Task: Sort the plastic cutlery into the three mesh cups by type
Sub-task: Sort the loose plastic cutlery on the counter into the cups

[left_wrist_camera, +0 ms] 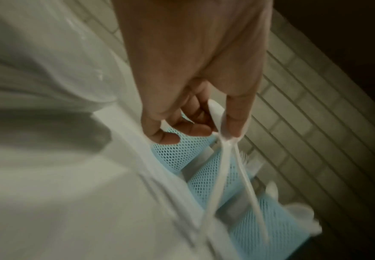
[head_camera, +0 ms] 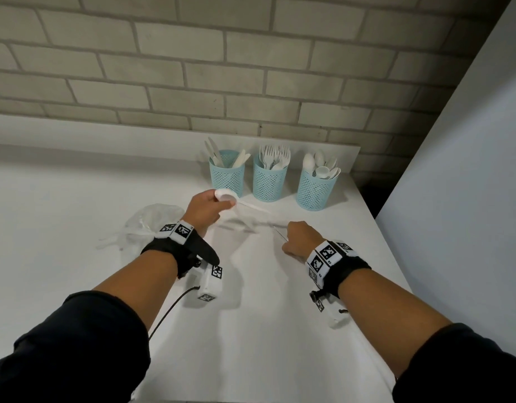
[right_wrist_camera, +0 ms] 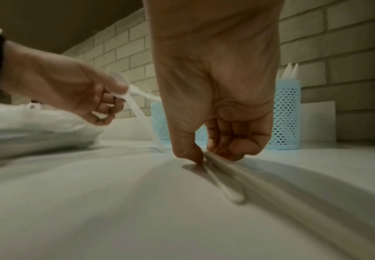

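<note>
Three blue mesh cups stand by the brick wall: knives in the left cup [head_camera: 227, 177], forks in the middle cup [head_camera: 269, 183], spoons in the right cup [head_camera: 316, 193]. My left hand [head_camera: 226, 202] hovers in front of the left cup and pinches white plastic spoons [head_camera: 225, 195] by their bowls; the handles point right. In the left wrist view the spoons [left_wrist_camera: 217, 119] hang from thumb and fingers, two handles spreading downward. My right hand [head_camera: 297, 238] is down on the white table [head_camera: 251, 330]. It pinches several white cutlery pieces [right_wrist_camera: 226, 183] lying flat; their type is hidden.
A crumpled clear plastic bag [head_camera: 152, 222] lies on the table to the left of my left hand. The table's right edge [head_camera: 375, 228] runs beside a pale wall panel [head_camera: 468, 170]. A dark gap opens behind the spoon cup.
</note>
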`<state>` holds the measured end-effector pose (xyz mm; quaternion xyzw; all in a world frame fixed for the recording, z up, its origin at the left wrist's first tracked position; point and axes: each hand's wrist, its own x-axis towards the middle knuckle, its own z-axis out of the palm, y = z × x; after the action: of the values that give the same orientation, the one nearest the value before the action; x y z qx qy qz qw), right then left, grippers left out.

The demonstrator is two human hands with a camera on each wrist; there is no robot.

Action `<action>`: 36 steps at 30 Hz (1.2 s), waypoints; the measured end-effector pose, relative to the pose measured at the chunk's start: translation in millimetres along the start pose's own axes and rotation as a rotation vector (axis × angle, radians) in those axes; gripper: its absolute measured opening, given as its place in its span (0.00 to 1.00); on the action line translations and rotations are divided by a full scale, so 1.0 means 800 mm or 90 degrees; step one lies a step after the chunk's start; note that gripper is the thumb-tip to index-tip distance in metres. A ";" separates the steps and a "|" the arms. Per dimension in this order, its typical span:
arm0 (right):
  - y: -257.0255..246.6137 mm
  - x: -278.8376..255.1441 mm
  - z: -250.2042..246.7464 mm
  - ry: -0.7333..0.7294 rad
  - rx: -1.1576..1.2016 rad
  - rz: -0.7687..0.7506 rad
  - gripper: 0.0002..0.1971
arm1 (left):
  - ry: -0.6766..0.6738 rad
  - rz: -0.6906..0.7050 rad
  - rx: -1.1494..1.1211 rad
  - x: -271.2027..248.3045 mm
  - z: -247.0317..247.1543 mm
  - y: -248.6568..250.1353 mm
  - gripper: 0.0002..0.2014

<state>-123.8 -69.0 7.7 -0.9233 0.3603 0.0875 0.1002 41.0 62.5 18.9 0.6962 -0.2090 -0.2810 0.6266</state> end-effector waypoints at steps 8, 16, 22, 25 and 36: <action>0.002 0.005 0.010 0.031 -0.113 -0.031 0.11 | -0.081 -0.137 -0.296 -0.005 0.013 0.009 0.08; 0.010 0.021 0.004 0.044 0.027 0.016 0.09 | -0.027 -0.247 -0.310 -0.006 0.053 -0.013 0.08; 0.007 0.027 -0.054 -0.045 0.759 0.043 0.02 | -0.130 -0.253 -0.241 0.000 0.056 -0.024 0.07; -0.002 0.023 -0.068 -0.178 0.845 0.003 0.02 | -0.156 -0.206 -0.255 0.000 0.059 -0.019 0.06; -0.022 0.028 -0.058 -0.181 0.648 -0.049 0.03 | -0.126 -0.135 -0.303 0.001 0.057 -0.005 0.11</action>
<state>-91.3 -82.7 49.0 -0.7495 0.3059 0.0223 0.5867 11.3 28.1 12.4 0.5166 -0.1234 -0.4529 0.7161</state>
